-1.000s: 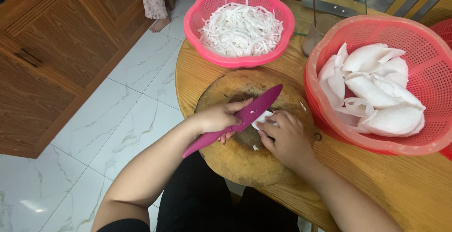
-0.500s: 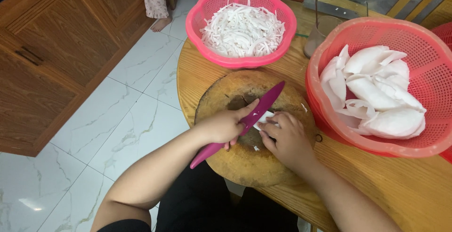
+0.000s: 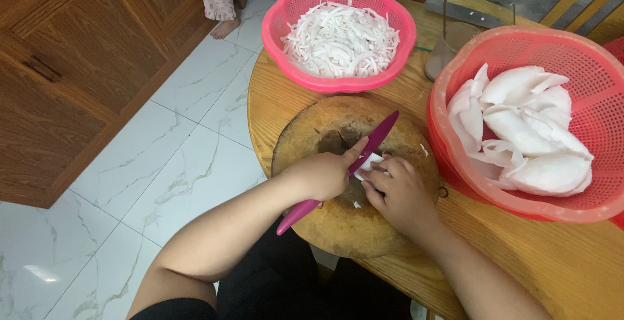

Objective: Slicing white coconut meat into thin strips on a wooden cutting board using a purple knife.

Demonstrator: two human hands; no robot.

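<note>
Two baskets noted on round wooden table [image 3: 559, 268]: pink basket [image 3: 286, 18] full of thin white strips [image 3: 341, 37], red basket [image 3: 585, 53] holding large white slabs [image 3: 520, 131], roughly ten, exact count not clear. One round chopping board [image 3: 351, 222], worn and dark-stained. One magenta knife [image 3: 367, 148]. One small white piece [image 3: 370, 163] on board, between both hands. Left hand [image 3: 322, 176] closed round knife, forefinger along blade, handle jutting back toward body. Right hand [image 3: 400, 190] curled, fingertips pressing down on white piece, just beside blade. Step in hand, as judged: slicing piece into strips. Next cut calls for blade drawn down close to right fingertips, tips tucked clear. One metal utensil behind baskets, kind not clear. One other person's bare foot [image 3: 224, 29] on tiled floor [image 3: 149, 164], far side.
</note>
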